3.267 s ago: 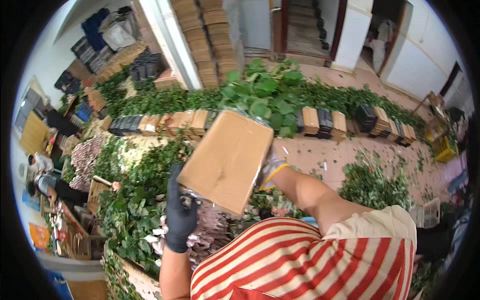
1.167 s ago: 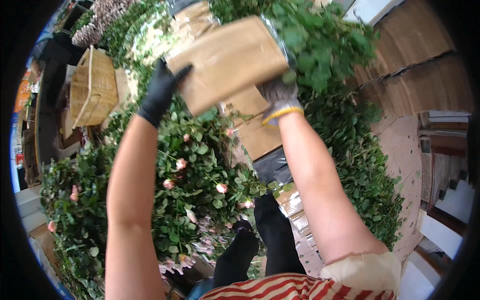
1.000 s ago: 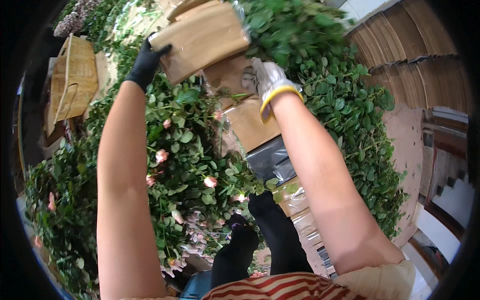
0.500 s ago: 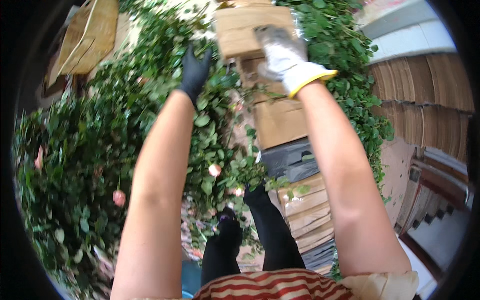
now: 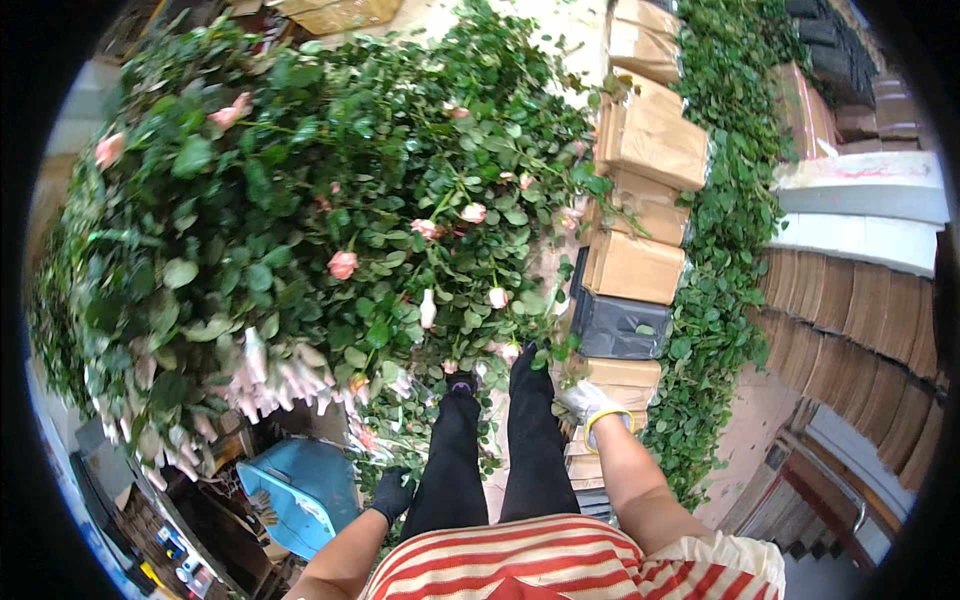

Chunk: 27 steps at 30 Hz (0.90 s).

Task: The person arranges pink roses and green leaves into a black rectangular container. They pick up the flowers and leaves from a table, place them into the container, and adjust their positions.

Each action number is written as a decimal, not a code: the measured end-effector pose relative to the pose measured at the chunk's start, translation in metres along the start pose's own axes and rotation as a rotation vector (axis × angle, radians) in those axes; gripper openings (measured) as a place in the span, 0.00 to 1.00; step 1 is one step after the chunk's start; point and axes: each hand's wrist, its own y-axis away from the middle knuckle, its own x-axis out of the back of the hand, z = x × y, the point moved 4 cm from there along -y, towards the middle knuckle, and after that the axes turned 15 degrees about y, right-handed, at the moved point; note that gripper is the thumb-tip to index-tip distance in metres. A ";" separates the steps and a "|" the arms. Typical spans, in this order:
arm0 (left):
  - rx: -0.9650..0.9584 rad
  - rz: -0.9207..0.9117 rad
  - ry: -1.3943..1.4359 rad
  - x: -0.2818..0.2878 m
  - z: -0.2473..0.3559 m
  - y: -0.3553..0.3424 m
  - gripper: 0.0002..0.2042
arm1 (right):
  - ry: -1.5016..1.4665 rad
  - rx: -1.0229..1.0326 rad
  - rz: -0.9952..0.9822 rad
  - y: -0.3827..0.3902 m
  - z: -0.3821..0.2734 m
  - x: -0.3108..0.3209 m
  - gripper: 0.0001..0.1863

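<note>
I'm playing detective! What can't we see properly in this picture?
In the head view:
Yellow basket: cut off by the top edge.
Beneath the roses: hidden by leaves.
Inside the brown packages: hidden by their covering.
Whether left hand or right hand grips anything: too small.

Counts by kind

Gloved hands, 2: left hand (image 5: 392, 492), right hand (image 5: 590, 402). Black-clad legs (image 5: 540, 450): 2. Blue tub (image 5: 318, 468): 1. Yellow basket (image 5: 345, 14): 1, partly visible. Brown packages (image 5: 652, 145): at least 5, overlapping. Pink roses (image 5: 343, 265): at least 8; exact total unclear.
</note>
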 end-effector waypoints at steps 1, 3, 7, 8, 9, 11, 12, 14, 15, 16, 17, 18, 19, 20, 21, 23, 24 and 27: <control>-0.119 0.032 0.032 0.006 0.011 0.005 0.18 | -0.160 -0.151 0.116 0.012 -0.002 0.016 0.22; -0.225 0.074 0.104 0.017 0.028 0.011 0.17 | -0.417 -0.367 0.199 0.064 -0.012 0.051 0.21; -0.195 -0.111 0.202 0.030 0.039 0.032 0.20 | -1.038 -0.428 0.063 0.200 -0.074 0.128 0.15; -0.149 -0.125 0.301 0.035 0.036 0.038 0.20 | -1.155 -0.450 0.128 0.233 -0.089 0.149 0.15; -0.211 -0.112 0.245 0.043 0.034 0.046 0.20 | -1.212 -0.461 0.194 0.258 -0.105 0.169 0.12; -0.219 -0.116 0.242 0.060 0.019 0.059 0.19 | -1.349 -0.534 0.228 0.303 -0.130 0.199 0.10; -0.156 -0.136 0.290 0.067 0.005 0.066 0.19 | -1.350 -0.608 0.261 0.320 -0.141 0.209 0.10; -0.238 -0.035 0.229 0.088 -0.020 0.072 0.19 | -1.491 -0.429 0.370 0.347 -0.160 0.227 0.11; -0.238 -0.016 0.259 0.096 -0.039 0.075 0.19 | -1.431 -0.394 0.362 0.355 -0.167 0.230 0.11; -0.237 0.015 0.224 0.102 -0.058 0.077 0.20 | -1.212 -0.365 0.362 0.357 -0.171 0.233 0.11; -0.162 0.037 0.229 0.104 -0.079 0.077 0.20 | -0.920 -0.329 0.395 0.349 -0.175 0.235 0.15; -0.175 0.081 0.101 0.105 -0.099 0.080 0.20 | -0.627 -0.139 0.509 0.339 -0.182 0.239 0.20; -0.115 0.075 0.056 0.102 -0.118 0.080 0.19 | -0.255 -0.157 0.467 0.314 -0.186 0.235 0.23; -0.190 0.197 0.078 0.097 -0.133 0.088 0.17 | 0.132 -0.113 0.457 0.282 -0.190 0.229 0.25; -0.075 0.157 0.001 0.087 -0.149 0.090 0.16 | 0.196 -0.047 0.431 0.243 -0.192 0.223 0.24; -0.071 0.063 -0.070 0.055 -0.161 0.107 0.17 | 0.160 0.037 0.332 0.169 -0.187 0.212 0.19; 0.072 -0.051 0.041 0.038 -0.165 0.117 0.18 | 0.091 -0.007 0.210 0.140 -0.180 0.208 0.17; -0.200 -0.108 0.041 0.003 -0.117 0.149 0.19 | 0.200 -0.038 0.471 0.129 -0.171 0.231 0.18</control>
